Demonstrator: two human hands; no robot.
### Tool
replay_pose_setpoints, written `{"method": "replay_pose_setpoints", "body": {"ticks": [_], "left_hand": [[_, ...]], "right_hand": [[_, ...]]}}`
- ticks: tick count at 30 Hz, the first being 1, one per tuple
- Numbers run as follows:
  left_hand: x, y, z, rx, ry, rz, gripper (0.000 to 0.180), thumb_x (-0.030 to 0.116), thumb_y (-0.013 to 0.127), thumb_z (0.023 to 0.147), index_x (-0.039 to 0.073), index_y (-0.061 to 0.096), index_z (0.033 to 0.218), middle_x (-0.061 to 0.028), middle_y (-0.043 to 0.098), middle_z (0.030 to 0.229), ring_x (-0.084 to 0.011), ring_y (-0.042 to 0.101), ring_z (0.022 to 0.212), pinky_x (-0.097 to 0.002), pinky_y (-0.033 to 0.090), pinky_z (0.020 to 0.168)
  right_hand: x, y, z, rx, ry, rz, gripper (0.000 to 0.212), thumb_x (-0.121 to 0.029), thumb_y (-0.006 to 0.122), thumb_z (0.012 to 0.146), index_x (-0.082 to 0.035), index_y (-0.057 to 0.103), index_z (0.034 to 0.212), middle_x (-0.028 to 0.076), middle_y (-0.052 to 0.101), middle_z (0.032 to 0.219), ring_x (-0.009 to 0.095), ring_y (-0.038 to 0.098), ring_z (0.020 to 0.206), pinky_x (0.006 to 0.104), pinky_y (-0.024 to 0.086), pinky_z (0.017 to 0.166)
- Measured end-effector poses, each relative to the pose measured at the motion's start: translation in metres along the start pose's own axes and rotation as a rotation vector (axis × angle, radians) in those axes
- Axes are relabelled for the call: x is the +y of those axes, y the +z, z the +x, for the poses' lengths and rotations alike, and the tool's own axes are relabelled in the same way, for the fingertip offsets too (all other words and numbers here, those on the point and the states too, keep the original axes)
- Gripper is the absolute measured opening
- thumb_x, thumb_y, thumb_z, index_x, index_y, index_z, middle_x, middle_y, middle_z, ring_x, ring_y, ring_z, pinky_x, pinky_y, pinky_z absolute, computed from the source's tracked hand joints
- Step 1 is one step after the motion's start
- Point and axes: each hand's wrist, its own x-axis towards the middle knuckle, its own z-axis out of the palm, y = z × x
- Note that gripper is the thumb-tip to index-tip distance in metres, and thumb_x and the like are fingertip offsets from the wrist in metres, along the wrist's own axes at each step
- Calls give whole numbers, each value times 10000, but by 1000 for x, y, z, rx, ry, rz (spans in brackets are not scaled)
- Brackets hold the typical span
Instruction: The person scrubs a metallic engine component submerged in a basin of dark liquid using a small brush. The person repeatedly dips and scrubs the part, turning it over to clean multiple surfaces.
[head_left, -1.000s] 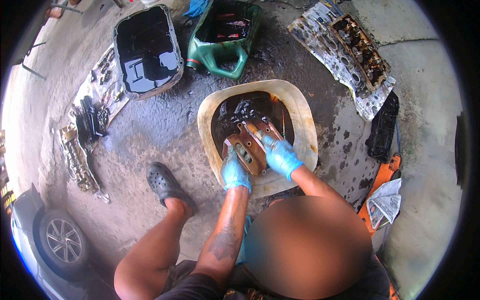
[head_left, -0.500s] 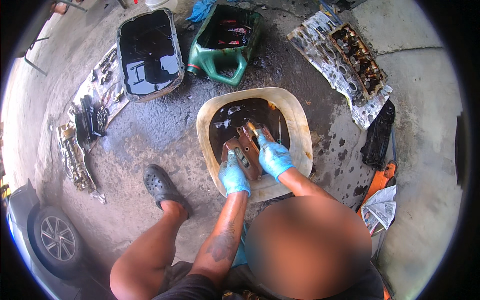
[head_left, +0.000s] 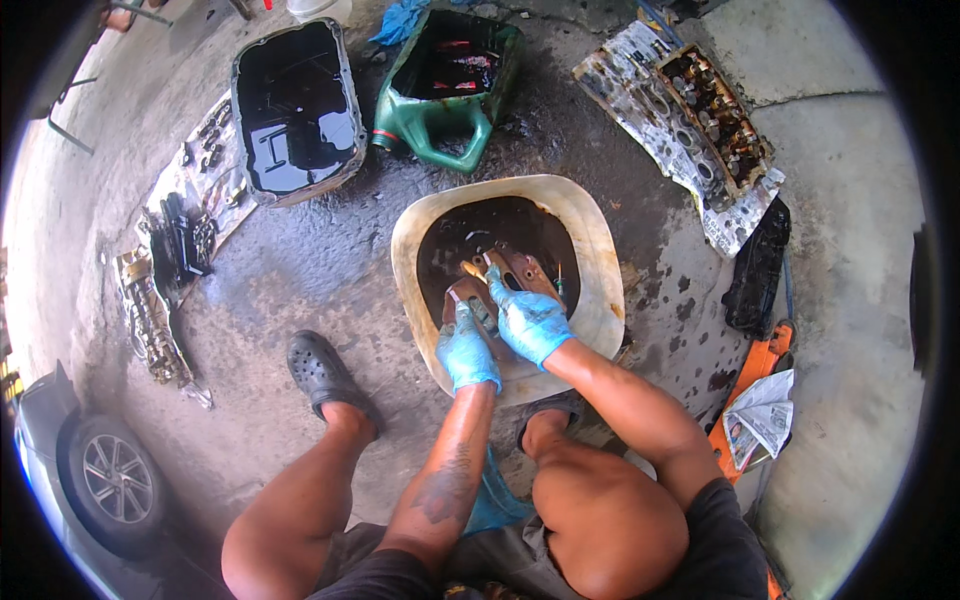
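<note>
A whitish basin (head_left: 605,290) of dark, oily liquid stands before me. Over it, tilted against the near side, is a reddish-brown metal engine part (head_left: 530,272) with holes and slots. My left hand (head_left: 467,352), in a blue glove, is closed on the part's near left edge. My right hand (head_left: 530,322), gloved alike, is closed round what looks like a small brush (head_left: 473,270); its yellowish end rests by the part's upper left, and the fingers hide the rest. A thin tool (head_left: 561,283) leans inside the basin's right wall.
Beyond the basin stand an oil-filled pan (head_left: 300,185) and a cut-open green jug (head_left: 448,155). A cylinder head (head_left: 715,125) lies on newspaper at right, near a black cover (head_left: 757,270) and an orange stand (head_left: 740,385). Metal parts (head_left: 150,320) lie left, near a car wheel (head_left: 115,475).
My right hand has shifted left across the metal part, taking the brush with it. My left hand keeps its hold in nearly the same place.
</note>
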Motion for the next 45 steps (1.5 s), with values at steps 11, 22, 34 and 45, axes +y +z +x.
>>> {"method": "replay_pose_setpoints", "body": {"ticks": [11, 22, 34, 45], "left_hand": [[-3, 8, -5, 6, 93, -84, 331, 263, 593, 990, 23, 645, 1213, -16, 675, 851, -76, 577, 703, -245, 475, 618], [4, 7, -8, -27, 195, 66, 290, 149, 579, 977, 14, 646, 1226, 5, 649, 810, -58, 537, 663, -253, 449, 582], [7, 9, -7, -4, 387, 207, 267, 169, 592, 962, 7, 678, 1156, -36, 658, 802, -103, 537, 659, -313, 453, 579], [56, 12, -58, -62, 428, 630, 420, 344, 686, 872, -27, 694, 1070, -272, 677, 1029, -402, 657, 1011, -421, 486, 905]], "right_hand": [[14, 9, -3, 126, 91, 24, 573, -133, 492, 882, -41, 408, 1442, 212, 694, 834, 372, 682, 750, 503, 523, 682], [-9, -11, 1, -50, 90, -4, 580, -102, 496, 862, 136, 385, 1379, 242, 693, 817, 352, 701, 724, 455, 549, 631], [-7, -18, -17, -44, 101, 113, 595, -83, 492, 846, 124, 360, 1388, 268, 660, 762, 396, 666, 685, 515, 513, 636], [25, -169, -27, -5, -69, -176, 338, -151, 376, 949, 24, 571, 1162, 306, 636, 1032, 448, 634, 957, 513, 510, 815]]}}
